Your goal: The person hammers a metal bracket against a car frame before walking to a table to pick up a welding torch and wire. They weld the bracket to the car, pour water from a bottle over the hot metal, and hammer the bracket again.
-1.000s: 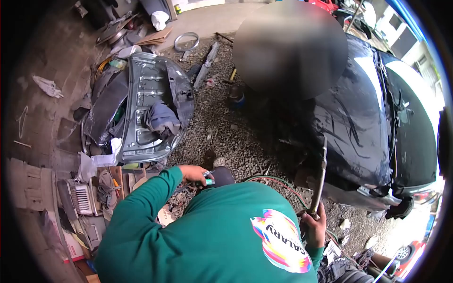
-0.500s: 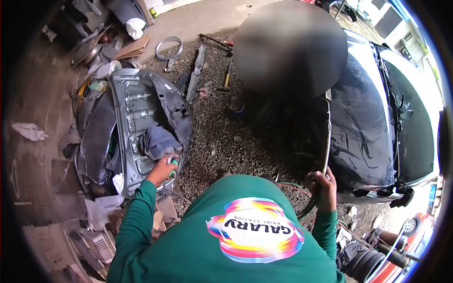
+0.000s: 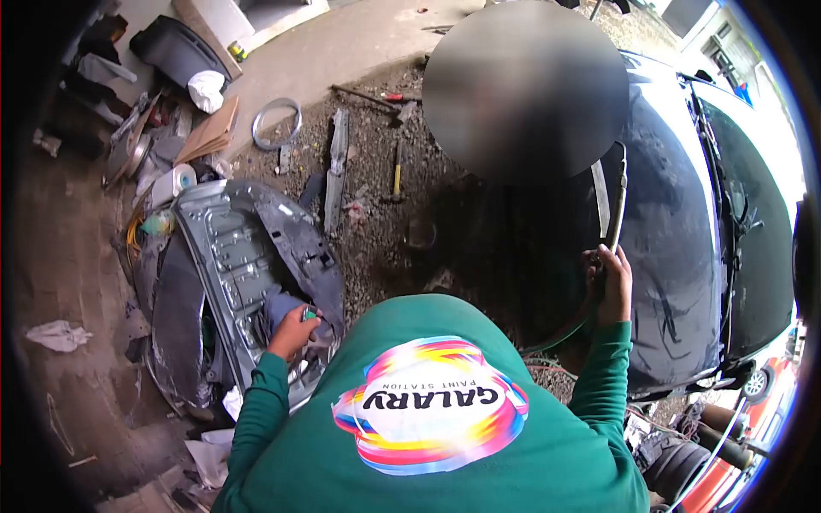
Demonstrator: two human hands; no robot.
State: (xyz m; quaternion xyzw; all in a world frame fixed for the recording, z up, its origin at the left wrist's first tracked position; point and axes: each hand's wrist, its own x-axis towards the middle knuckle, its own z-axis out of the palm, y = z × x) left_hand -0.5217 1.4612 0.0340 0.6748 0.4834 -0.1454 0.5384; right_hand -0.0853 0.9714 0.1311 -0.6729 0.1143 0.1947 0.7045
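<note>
My right hand is closed around the handle of a gas torch, its thin curved metal neck pointing up and away beside the dark car panel. Red and green hoses trail below that hand. On the other side, my left hand is closed on a small green lighter, partly hidden by the fingers. Just beyond it, a grey-blue cloth lies on a silver car panel. No flame shows at the torch tip.
A dark car body stands close on my right. A hammer, a metal strip and a wire coil lie on the gravel ahead. A blurred round patch hides the area at the top. Scrap and cardboard are on the left.
My right hand has risen and moved forward with the torch, closer to the car. My left hand, still holding the lighter, sits slightly lower and further left in view. The camera view has shifted.
</note>
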